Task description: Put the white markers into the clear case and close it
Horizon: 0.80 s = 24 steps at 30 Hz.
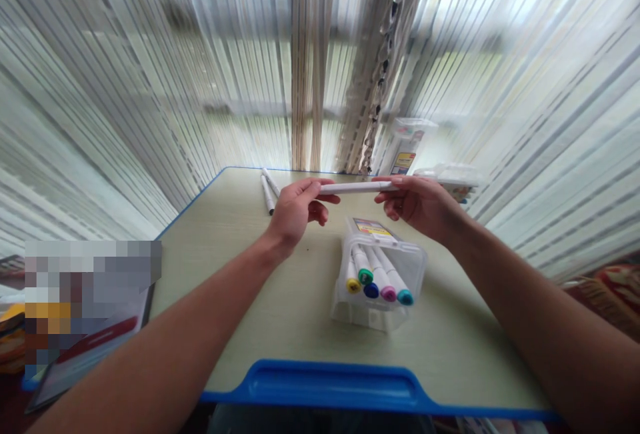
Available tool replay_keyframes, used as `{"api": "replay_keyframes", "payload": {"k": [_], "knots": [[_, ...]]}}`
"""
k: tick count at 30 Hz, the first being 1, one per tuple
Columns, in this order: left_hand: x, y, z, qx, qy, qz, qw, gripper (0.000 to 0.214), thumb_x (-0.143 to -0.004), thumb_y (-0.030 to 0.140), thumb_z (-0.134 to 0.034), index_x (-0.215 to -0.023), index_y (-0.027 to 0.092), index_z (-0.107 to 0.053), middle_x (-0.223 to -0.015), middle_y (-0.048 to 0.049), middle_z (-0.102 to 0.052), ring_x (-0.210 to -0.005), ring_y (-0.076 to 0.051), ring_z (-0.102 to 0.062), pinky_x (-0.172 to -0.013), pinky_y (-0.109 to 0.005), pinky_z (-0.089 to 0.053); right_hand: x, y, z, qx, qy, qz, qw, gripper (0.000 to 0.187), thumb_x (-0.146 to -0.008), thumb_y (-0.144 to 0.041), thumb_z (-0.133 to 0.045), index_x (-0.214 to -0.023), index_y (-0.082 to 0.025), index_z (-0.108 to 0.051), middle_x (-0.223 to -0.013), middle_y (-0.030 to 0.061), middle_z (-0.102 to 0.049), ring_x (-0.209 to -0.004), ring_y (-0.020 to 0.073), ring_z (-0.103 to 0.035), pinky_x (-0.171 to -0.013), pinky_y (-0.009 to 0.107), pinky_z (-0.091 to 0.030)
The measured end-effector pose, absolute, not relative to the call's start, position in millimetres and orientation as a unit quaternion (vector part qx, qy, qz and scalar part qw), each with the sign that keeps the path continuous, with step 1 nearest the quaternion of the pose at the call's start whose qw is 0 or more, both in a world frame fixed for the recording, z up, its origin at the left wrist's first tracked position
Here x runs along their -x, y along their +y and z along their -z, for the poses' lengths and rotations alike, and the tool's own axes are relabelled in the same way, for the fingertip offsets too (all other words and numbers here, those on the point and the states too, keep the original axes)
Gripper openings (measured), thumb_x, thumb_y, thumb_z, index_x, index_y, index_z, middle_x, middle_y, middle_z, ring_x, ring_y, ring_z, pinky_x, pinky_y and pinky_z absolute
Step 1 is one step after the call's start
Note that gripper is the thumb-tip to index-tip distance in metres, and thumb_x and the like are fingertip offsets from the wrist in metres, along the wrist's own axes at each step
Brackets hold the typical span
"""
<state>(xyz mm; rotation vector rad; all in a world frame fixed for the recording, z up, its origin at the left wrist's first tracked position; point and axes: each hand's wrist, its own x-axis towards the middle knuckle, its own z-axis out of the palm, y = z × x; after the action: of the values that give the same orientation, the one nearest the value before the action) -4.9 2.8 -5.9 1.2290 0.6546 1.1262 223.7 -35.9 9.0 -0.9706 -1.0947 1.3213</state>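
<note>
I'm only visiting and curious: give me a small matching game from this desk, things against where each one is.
Things: 1 white marker; 2 two loose markers; 3 clear box; 4 blue handle.
Places: A at the table near edge; B on its side mid-table, coloured-capped markers inside; C held level between left hand and right hand; D lying at the far left corner.
Pairs: 1-C; 2-D; 3-B; 4-A.

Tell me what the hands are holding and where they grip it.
One marker, held level between both hands: the left hand pinches its left end and the right hand its right end.
</note>
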Motion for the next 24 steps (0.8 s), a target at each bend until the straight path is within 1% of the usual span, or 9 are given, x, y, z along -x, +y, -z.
{"api": "replay_keyframes", "payload": {"k": [6, 12, 16, 20, 24], "knots": [[5.1, 1.9, 4.8, -0.519, 0.278, -0.499, 0.636, 0.026, -0.09, 0.023, -0.048, -0.101, 0.007, -0.066, -0.074, -0.0111, -0.072, -0.046, -0.011, -0.056, -0.047, -0.024, -0.044, -224.6, -35.4, -10.5, 0.396, -0.446, -0.576, 0.56, 0.029, -0.08, -0.022, -0.052, -0.094, -0.01, -0.075, -0.072, 0.0093, -0.074, -0.049, 0.0144, -0.06, -0.045, 0.025, -0.046], [5.4, 2.6, 4.8, -0.531, 0.286, -0.495, 0.626, 0.026, -0.087, 0.026, -0.055, -0.101, 0.007, -0.067, -0.074, -0.0107, -0.072, -0.045, -0.01, -0.054, -0.046, -0.023, -0.043, -225.3, -35.5, -10.2, 0.4, -0.447, -0.574, 0.558, 0.03, -0.08, -0.022, -0.052, -0.096, -0.01, -0.074, -0.073, 0.0092, -0.075, -0.05, 0.0148, -0.061, -0.046, 0.026, -0.046], [5.1, 2.4, 5.0, -0.554, 0.29, -0.494, 0.604, 0.024, -0.084, 0.026, -0.061, -0.097, 0.008, -0.069, -0.073, -0.0089, -0.072, -0.045, -0.009, -0.053, -0.045, -0.021, -0.042, -224.2, -36.0, -10.2, 0.411, -0.459, -0.555, 0.559, 0.025, -0.079, -0.021, -0.057, -0.094, -0.011, -0.074, -0.07, 0.0084, -0.074, -0.048, 0.0143, -0.06, -0.044, 0.025, -0.046], [4.8, 1.8, 5.8, -0.574, 0.301, -0.484, 0.588, 0.023, -0.082, 0.026, -0.066, -0.096, 0.008, -0.07, -0.074, -0.0083, -0.072, -0.046, -0.007, -0.052, -0.046, -0.021, -0.043, -223.2, -36.3, -9.2, 0.416, -0.485, -0.537, 0.551, 0.019, -0.077, -0.023, -0.068, -0.091, -0.012, -0.075, -0.07, 0.0082, -0.075, -0.049, 0.0127, -0.061, -0.044, 0.022, -0.047], [4.0, 0.6, 6.9, -0.601, 0.305, -0.476, 0.565, 0.022, -0.078, 0.027, -0.072, -0.091, 0.01, -0.069, -0.071, -0.0066, -0.071, -0.045, -0.006, -0.051, -0.045, -0.02, -0.041, -222.8, -36.3, -6.6, 0.426, -0.506, -0.514, 0.546, 0.022, -0.073, -0.029, -0.078, -0.088, -0.014, -0.075, -0.066, 0.0064, -0.073, -0.049, 0.0125, -0.062, -0.044, 0.021, -0.047]]}}
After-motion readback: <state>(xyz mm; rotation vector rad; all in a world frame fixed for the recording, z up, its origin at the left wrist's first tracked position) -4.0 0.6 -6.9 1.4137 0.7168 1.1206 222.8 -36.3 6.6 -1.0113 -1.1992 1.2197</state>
